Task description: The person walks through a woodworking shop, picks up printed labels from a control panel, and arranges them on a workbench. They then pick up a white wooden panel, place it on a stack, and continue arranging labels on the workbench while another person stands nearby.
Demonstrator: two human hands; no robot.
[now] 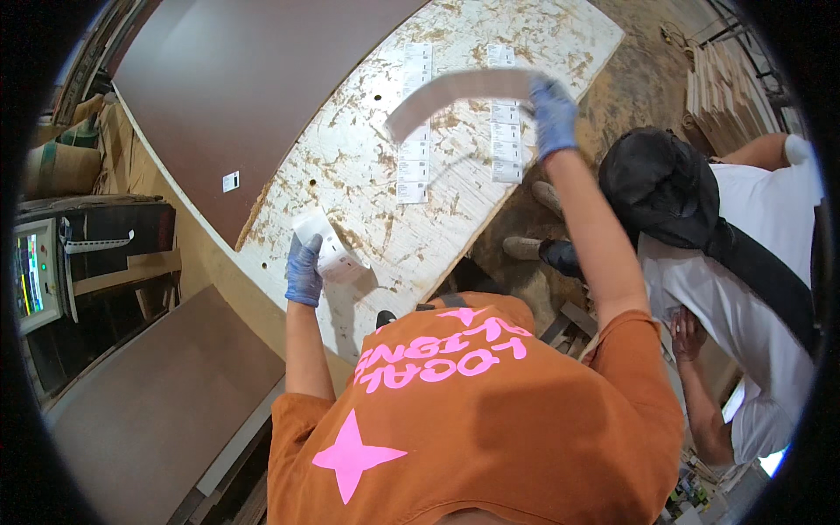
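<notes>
My left hand point(304, 273), in a blue glove, is closed on a folded strip of white printed labels point(336, 254) above the near edge of a white, brown-scuffed board point(359, 175). Farther right, my right hand point(553, 115), gloved alike, grips one end of a long pale-brown strip point(468, 85). That strip arches leftward through the air and is blurred by motion; its far end hangs over the board. Beneath it lie two columns of white labels, a left column point(413, 166) and a right column point(506, 140).
A brown sheet point(236, 79) with one small label point(230, 181) covers the board's left side. Close on my right is a person in a black cap point(656, 188). A lit screen point(35, 273) stands at far left; stacked wooden slats point(726, 92) stand at far right.
</notes>
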